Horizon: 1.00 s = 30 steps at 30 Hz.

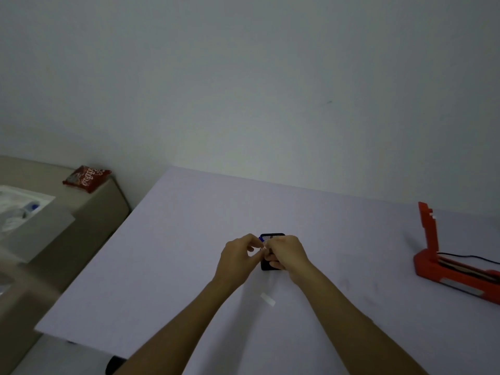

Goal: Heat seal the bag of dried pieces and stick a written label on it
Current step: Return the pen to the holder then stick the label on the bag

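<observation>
My left hand (pixel 238 255) and my right hand (pixel 286 254) meet fingertip to fingertip above the middle of the pale table (pixel 167 266). Both pinch a small white label (pixel 263 248) between them. Right behind and under the hands stands a black mesh holder (pixel 273 236), with a blue tip (pixel 261 238) showing at its top left; the hands hide most of it. A short white paper strip (pixel 267 299) lies flat on the table nearer to me. The red heat sealer (pixel 443 269) sits at the right edge with its lid raised upright.
A black cable (pixel 468 257) runs from the sealer off to the right. Left of the table, on a beige ledge, a red snack bag (pixel 86 178) lies beside an open white box (pixel 27 212) holding clear plastic. A plain wall rises behind the table.
</observation>
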Tool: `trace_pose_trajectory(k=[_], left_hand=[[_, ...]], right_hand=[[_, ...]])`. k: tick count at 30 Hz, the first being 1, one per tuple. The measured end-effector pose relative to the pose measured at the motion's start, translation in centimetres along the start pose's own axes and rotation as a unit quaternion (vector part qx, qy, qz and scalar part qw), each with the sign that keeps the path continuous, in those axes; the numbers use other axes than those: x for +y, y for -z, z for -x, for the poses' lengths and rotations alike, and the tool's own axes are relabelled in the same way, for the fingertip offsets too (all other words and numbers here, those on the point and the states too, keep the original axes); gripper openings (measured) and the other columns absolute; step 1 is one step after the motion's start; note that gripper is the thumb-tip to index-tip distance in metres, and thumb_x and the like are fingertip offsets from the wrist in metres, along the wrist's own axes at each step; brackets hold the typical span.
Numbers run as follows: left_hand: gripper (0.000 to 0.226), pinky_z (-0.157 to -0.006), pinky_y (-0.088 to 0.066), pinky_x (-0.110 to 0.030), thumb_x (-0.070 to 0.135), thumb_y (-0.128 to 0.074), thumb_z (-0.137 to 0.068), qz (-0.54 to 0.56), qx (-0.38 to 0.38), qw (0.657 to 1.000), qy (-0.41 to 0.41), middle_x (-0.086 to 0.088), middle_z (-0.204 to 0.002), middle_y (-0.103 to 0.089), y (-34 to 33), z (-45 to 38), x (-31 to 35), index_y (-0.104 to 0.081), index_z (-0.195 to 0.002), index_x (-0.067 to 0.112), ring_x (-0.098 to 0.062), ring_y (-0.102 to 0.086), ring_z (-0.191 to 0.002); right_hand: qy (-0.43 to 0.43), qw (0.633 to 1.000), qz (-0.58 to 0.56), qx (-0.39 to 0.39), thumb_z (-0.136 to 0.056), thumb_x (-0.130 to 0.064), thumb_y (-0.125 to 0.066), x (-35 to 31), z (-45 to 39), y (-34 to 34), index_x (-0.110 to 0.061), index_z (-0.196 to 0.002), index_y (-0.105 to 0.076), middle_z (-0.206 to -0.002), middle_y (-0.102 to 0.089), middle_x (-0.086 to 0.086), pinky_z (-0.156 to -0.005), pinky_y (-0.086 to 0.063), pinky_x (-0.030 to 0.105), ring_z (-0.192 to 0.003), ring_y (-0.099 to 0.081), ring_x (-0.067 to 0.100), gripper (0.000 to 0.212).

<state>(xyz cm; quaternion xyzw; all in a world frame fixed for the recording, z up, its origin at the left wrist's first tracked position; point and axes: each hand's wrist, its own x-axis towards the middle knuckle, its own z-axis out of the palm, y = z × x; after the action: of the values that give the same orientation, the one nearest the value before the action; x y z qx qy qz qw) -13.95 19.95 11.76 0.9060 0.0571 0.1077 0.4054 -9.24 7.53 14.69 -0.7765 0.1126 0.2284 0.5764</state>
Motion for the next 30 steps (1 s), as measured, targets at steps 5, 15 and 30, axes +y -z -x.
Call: trace_pose_trajectory(k=[5, 15, 30], left_hand=[[0.027, -0.079, -0.048, -0.018, 0.041, -0.065, -0.087, -0.040, 0.018, 0.999, 0.019, 0.007, -0.102, -0.072, -0.5, 0.3, -0.6, -0.068, -0.103, 0.019, -0.007, -0.064, -0.090], [0.019, -0.072, -0.050, -0.016, 0.033, -0.065, -0.088, -0.003, 0.002, 0.996, 0.092, 0.005, -0.089, -0.071, -0.7, 0.8, -1.7, -0.070, -0.092, 0.015, -0.007, -0.064, -0.080], [0.016, -0.065, -0.047, -0.011, 0.023, -0.061, -0.091, 0.168, -0.099, 0.972, 0.129, 0.002, -0.077, -0.071, -4.1, 0.4, 0.5, -0.072, -0.091, 0.012, 0.001, -0.065, -0.068]], right_hand=[[-0.010, 1.000, 0.004, 0.005, -0.084, -0.006, -0.055, 0.4, -0.1, -1.1, -0.008, -0.079, -0.066, -0.080, -0.069, 0.011, -0.065, -0.054, 0.031, -0.071, -0.064, 0.019, 0.013], [-0.010, 0.999, 0.012, -0.041, -0.090, -0.010, -0.055, 2.3, -0.2, -1.2, -0.007, -0.100, -0.068, -0.087, -0.063, 0.007, -0.054, -0.044, 0.021, -0.063, -0.054, 0.012, 0.016], [0.102, 0.994, 0.027, -0.019, -0.083, -0.027, -0.073, 6.0, 0.3, 4.0, -0.020, -0.098, -0.075, -0.091, -0.075, -0.005, -0.073, -0.051, 0.020, -0.086, -0.068, 0.006, 0.016]])
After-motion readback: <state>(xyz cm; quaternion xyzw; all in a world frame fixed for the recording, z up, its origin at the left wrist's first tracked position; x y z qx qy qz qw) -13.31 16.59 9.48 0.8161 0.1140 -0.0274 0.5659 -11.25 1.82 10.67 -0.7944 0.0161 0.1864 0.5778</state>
